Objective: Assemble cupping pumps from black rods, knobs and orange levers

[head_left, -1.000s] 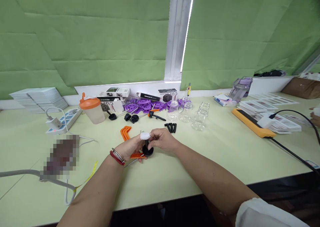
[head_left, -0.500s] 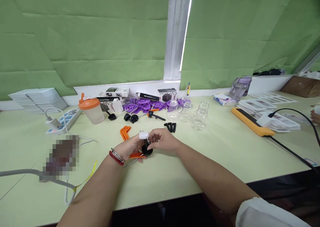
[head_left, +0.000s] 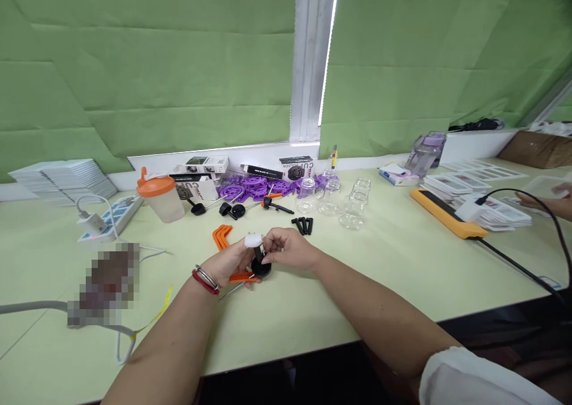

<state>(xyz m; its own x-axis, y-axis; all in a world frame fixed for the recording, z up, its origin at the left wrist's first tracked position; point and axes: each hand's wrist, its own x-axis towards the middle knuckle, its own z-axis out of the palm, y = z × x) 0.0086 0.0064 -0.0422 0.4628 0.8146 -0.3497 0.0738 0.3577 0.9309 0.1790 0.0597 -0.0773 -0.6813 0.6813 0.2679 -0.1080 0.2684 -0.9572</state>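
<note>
My left hand [head_left: 233,264] is closed round a black round part [head_left: 261,267] with an upright black stem [head_left: 258,254]. A thin metal rod [head_left: 231,291] sticks out below it toward the lower left, beside an orange piece [head_left: 242,277] under the same hand. White wrapping [head_left: 254,240] covers my left thumb. My right hand [head_left: 289,249] pinches close against the stem and the rim of the round part; what its fingertips hold is hidden. Just behind lie bent orange pieces [head_left: 221,236] and several short black tubes [head_left: 302,226].
Behind are black parts with rods [head_left: 198,208], purple openwork pieces [head_left: 252,187], clear bottle-shaped pieces [head_left: 355,205] and an orange-lidded shaker [head_left: 161,196]. Power strips [head_left: 111,217] stand left and, in orange, right [head_left: 447,214]. Another person's hand [head_left: 547,201] is at far right.
Both my hands stay at the black part with nearly the same grip; the view has shifted slightly. The other person's hands have come further in at the right with a clear, flat item.
</note>
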